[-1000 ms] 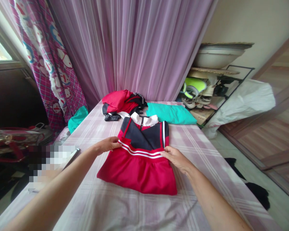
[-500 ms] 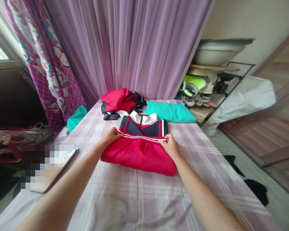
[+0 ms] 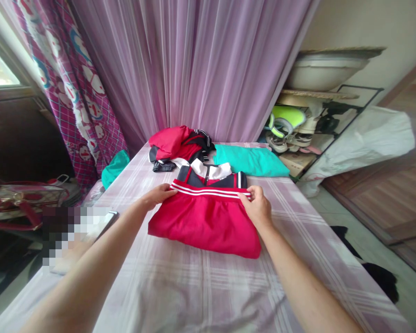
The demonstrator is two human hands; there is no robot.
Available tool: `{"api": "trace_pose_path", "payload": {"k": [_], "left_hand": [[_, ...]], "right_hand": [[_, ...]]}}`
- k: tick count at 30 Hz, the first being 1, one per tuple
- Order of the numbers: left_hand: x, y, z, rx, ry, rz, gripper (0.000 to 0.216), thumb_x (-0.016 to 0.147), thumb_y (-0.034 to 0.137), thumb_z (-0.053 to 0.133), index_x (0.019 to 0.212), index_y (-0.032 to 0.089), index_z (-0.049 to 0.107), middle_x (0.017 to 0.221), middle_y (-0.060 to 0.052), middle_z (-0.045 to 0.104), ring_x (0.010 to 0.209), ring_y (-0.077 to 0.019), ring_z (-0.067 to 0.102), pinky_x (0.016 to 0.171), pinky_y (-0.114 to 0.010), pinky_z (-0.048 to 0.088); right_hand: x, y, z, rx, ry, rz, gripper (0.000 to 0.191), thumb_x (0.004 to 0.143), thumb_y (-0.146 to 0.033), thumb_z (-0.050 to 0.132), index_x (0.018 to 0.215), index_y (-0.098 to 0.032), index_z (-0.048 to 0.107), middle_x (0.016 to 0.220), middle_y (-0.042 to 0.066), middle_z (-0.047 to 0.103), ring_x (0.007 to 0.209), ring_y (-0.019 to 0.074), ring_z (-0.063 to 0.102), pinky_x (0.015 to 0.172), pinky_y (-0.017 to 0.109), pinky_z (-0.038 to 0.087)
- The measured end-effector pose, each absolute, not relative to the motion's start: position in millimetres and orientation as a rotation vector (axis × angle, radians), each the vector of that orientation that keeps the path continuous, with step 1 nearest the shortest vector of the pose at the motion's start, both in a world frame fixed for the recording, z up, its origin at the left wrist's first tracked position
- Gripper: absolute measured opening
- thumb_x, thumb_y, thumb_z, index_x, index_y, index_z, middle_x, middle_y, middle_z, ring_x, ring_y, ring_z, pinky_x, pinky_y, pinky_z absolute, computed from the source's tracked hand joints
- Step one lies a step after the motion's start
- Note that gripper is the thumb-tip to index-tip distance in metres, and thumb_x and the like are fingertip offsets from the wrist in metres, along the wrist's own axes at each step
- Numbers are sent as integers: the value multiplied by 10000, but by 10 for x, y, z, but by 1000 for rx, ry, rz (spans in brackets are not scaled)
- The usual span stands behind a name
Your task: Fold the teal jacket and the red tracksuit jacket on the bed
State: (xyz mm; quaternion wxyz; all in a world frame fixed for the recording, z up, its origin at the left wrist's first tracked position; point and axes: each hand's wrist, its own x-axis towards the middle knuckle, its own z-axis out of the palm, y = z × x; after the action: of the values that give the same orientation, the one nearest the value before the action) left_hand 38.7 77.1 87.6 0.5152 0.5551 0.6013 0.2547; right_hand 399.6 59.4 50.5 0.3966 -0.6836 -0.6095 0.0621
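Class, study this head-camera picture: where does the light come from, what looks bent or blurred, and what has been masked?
Head view: daylight enters from the window at upper left; the wide lens bows the curtain and shelf; a pixelated patch masks something at the left beside the phone; the red jacket and both hands, left hand, right hand, look sharp.

— What lies at the far end of the pink plaid bed sheet (image 3: 201, 296)?
— A crumpled red and black garment pile (image 3: 178, 144) beside a flat teal pillow (image 3: 251, 161), under sheer purple curtains (image 3: 201, 64).
— And right?
— A black wire shoe rack (image 3: 319, 125).
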Motion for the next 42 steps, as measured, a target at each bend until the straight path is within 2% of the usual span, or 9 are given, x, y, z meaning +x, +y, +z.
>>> {"api": "trace_pose_path", "payload": {"k": [5, 11, 14, 17, 20, 24, 30, 35, 42], "left_hand": [[494, 873, 787, 1512, 1881, 529, 445, 661, 556, 762, 864, 186, 619, 897, -74, 727, 930, -284, 678, 743, -341, 518], [482, 734, 975, 1828, 1970, 481, 542, 861, 460, 593, 1322, 175, 562, 1291, -138, 674, 1121, -283, 670, 940, -378, 520], [716, 492, 1014, 2297, 1787, 564, 474, 966, 416, 438, 1372, 206, 563, 1444, -111, 583, 1327, -267, 543, 1124, -418, 408], [1047, 253, 875, 2567, 1580, 404, 480, 997, 493, 395, 1384, 275, 577, 1499, -68, 541, 1427, -286, 432, 1195, -526, 300], [1235, 143, 660, 2567, 1679, 249, 529, 1001, 538, 377, 1447, 291, 516, 1555, -85, 469, 1460, -320, 375, 1190, -642, 230], [1234, 179, 487, 2524, 1741, 215, 553, 998, 553, 369, 1491, 315, 454, 1599, -74, 403, 1493, -312, 316, 1191, -650, 218], [959, 265, 435, 2454, 1594, 440, 641, 984, 541, 393, 1539, 222, 355, 1568, -118, 444, 1454, -295, 389, 1194, -594, 285], [478, 272, 467, 2424, 1343, 580, 486, 979, 513, 414, 1330, 216, 570, 1453, -106, 574, 1375, -245, 499, 1149, -421, 421], [239, 109, 571, 2413, 1476, 746, 228, 934, 366, 483, 919, 221, 658, 997, -76, 731, 969, -215, 679, 920, -375, 542]], "right_hand": [[3954, 597, 365, -1931, -1701, 214, 226, 831, -417, 611, 970, -242, 581, 892, 47, 728, 764, 218, 666, 623, 277, 396], [4067, 599, 416, -1930, -1787, 210, 248, 894, -423, 542, 1009, -225, 638, 985, 73, 728, 881, 225, 678, 741, 319, 478], [3952, 460, 616, -1743, -1902, 81, 332, 921, -404, 496, 1122, -207, 670, 1161, 125, 703, 1064, 255, 655, 894, 379, 496], [3646, 176, 712, -1499, -2129, 68, 448, 963, -430, 462, 1324, -218, 622, 1428, 131, 583, 1304, 265, 538, 1068, 433, 425], [3369, -70, 647, -1469, -2406, 155, 512, 978, -507, 457, 1415, -266, 571, 1538, 108, 483, 1424, 308, 412, 1157, 564, 302], [3308, -130, 553, -1520, -2517, 244, 531, 1002, -525, 411, 1440, -258, 551, 1587, 96, 407, 1487, 296, 314, 1204, 595, 195], [3604, -192, 623, -1423, -2618, 420, 646, 938, -539, 537, 1511, -251, 458, 1639, 111, 294, 1515, 304, 250, 1220, 560, 211], [3981, -384, 588, -1359, -2693, 657, 985, 738, -435, 767, 1585, -250, 299, 1673, 110, 192, 1536, 309, 170, 1242, 542, 182], [4261, -406, 453, -1313, -2609, 616, 891, 669, -167, 634, 1532, -219, 417, 1625, 120, 331, 1501, 278, 293, 1223, 513, 277]]}}
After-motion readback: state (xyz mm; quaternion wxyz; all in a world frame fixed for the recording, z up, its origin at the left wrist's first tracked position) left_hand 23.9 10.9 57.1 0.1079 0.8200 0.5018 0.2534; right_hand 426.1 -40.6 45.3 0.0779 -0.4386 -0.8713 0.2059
